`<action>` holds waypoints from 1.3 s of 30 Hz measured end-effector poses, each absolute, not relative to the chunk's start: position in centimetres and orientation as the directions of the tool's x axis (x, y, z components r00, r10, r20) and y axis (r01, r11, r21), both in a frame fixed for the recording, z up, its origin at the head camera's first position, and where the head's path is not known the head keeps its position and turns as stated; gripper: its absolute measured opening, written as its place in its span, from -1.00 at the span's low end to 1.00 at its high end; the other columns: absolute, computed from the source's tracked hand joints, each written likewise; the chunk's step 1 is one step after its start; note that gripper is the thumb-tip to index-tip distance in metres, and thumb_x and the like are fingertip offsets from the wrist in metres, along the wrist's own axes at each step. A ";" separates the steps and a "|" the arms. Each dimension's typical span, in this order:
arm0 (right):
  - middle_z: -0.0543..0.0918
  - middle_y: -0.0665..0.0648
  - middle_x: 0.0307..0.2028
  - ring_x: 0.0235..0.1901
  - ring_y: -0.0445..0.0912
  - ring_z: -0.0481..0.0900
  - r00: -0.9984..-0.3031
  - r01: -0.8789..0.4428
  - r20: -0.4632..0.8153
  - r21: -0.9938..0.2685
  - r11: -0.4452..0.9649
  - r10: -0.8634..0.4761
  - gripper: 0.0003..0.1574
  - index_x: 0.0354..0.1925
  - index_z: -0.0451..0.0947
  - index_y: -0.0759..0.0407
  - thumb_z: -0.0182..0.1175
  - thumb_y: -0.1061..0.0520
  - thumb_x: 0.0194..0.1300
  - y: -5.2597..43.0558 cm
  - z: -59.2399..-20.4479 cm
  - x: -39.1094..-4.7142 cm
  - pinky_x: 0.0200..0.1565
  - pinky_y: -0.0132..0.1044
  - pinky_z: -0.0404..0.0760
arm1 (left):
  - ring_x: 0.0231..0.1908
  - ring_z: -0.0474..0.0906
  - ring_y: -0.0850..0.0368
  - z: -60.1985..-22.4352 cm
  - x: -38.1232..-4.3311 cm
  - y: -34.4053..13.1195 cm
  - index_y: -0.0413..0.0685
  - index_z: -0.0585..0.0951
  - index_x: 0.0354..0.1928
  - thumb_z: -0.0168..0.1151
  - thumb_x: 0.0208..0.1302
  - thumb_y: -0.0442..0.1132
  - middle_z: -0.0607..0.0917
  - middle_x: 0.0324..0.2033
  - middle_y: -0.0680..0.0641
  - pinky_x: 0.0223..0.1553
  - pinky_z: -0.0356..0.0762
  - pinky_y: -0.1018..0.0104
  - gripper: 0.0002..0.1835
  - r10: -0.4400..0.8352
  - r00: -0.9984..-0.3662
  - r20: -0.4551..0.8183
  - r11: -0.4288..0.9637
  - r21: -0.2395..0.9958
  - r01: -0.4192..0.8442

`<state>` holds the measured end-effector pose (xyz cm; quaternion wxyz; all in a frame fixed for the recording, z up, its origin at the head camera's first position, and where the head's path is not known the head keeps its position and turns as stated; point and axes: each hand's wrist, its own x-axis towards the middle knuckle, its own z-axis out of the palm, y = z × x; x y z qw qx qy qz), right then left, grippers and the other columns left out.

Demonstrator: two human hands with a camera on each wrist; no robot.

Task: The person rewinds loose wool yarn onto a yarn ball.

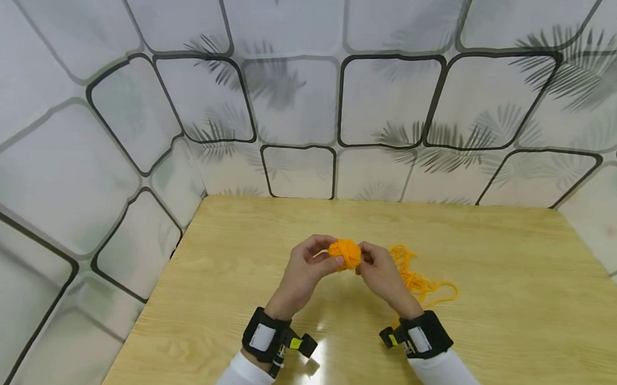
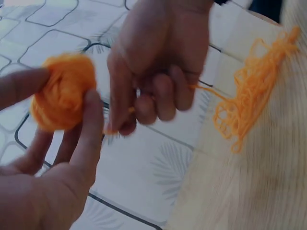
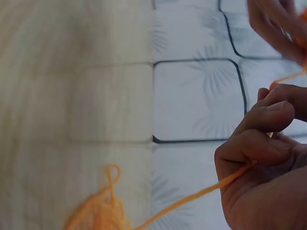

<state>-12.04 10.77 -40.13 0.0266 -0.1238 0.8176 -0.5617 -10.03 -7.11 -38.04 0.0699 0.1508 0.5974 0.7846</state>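
A small ball of orange yarn is held up between the thumb and fingers of my left hand. Close beside it on the right, my right hand has its fingers curled round the yarn strand. In the left wrist view that strand passes from the yarn ball through the right hand and out towards a loose heap of yarn. The right wrist view shows the strand running through the curled fingers; there the ball is mostly cut off by the frame's edge.
The tangled orange yarn lies on the wooden table, behind and right of my right wrist. A wall covering with a stone and leaf pattern rises beyond the table's far and left edges. Both wrists wear black straps with small cameras.
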 end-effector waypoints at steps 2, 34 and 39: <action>0.48 0.12 -0.55 -0.63 -0.05 0.36 -0.948 -0.235 0.122 -0.891 0.388 -0.293 -0.80 -0.25 0.51 0.09 -0.03 0.07 0.38 10.1 -40.4 -11.3 -0.60 -0.29 0.35 | -0.08 0.51 -0.08 -38.1 -10.1 -7.0 -0.23 0.43 0.02 0.29 0.10 -0.21 0.44 -0.03 -0.23 -0.05 0.48 0.08 -0.55 0.174 -0.976 0.132 -0.301 0.951 0.075; 0.41 0.29 -0.50 -0.62 0.00 0.25 -0.969 -0.191 0.142 -0.949 0.249 -0.200 -0.57 -0.26 0.48 0.23 0.06 -0.14 0.29 12.6 -33.8 -11.2 -0.62 -0.27 0.27 | -0.15 0.50 0.04 -40.5 -10.0 -6.8 0.05 0.53 -0.12 0.30 0.07 -0.20 0.54 -0.15 0.04 -0.22 0.51 0.29 -0.70 0.342 -0.939 0.044 0.336 0.927 0.166; 0.42 0.28 -0.49 -0.60 0.04 0.25 -0.979 -0.188 0.163 -0.952 0.241 -0.121 -0.49 -0.24 0.47 0.23 0.06 -0.21 0.27 12.8 -34.8 -12.6 -0.59 -0.27 0.26 | -0.14 0.50 0.05 -40.0 -9.4 -7.1 0.06 0.52 -0.11 0.27 0.10 -0.22 0.54 -0.15 0.06 -0.23 0.52 0.31 -0.72 0.433 -0.900 0.038 0.321 0.927 0.193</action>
